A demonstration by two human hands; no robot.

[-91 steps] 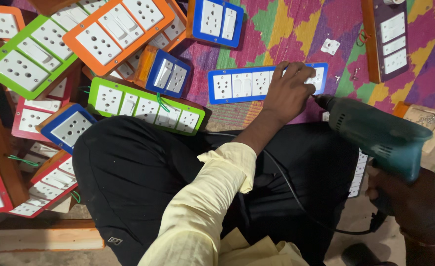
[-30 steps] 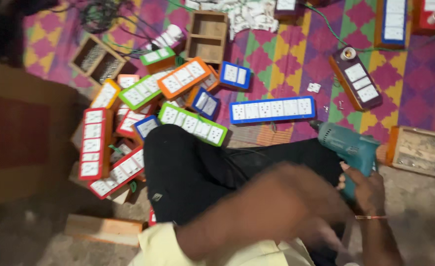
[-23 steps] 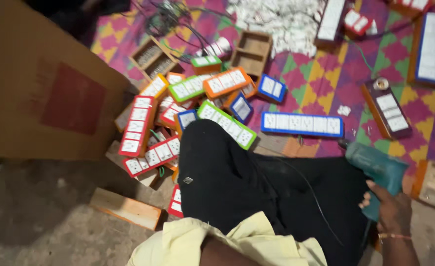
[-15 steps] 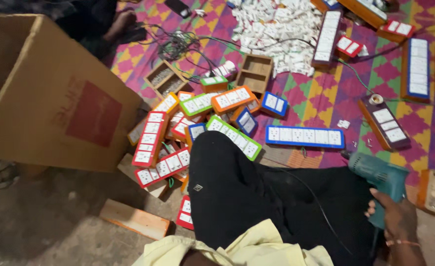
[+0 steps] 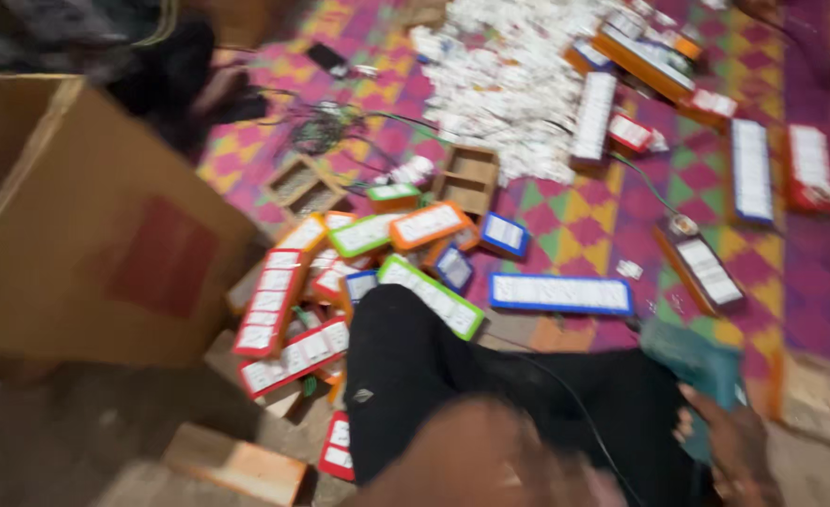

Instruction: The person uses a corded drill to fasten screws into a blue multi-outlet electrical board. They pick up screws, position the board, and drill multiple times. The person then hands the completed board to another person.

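My right hand [image 5: 729,441] grips a teal electric drill [image 5: 692,361] at the lower right, over my black-trousered leg [image 5: 452,376]. My left hand [image 5: 471,460] is a blurred shape at the bottom middle; its fingers cannot be made out. Just beyond my knee lies a long blue-framed switch board [image 5: 560,293] on the patterned mat. A pile of switch boards with red, orange, green and blue frames [image 5: 358,272] lies to the left of my leg.
A big cardboard box [image 5: 86,225] stands at the left. Small wooden boxes [image 5: 471,178] and tangled wires [image 5: 325,127] sit further out. A heap of white parts [image 5: 518,66] and more boards [image 5: 748,169] spread across the far mat. A wooden block [image 5: 236,465] lies bottom left.
The view has swung up and left, showing more of the mat, the cardboard box and the far heap. My left hand left the blue board and now blurs near the camera.
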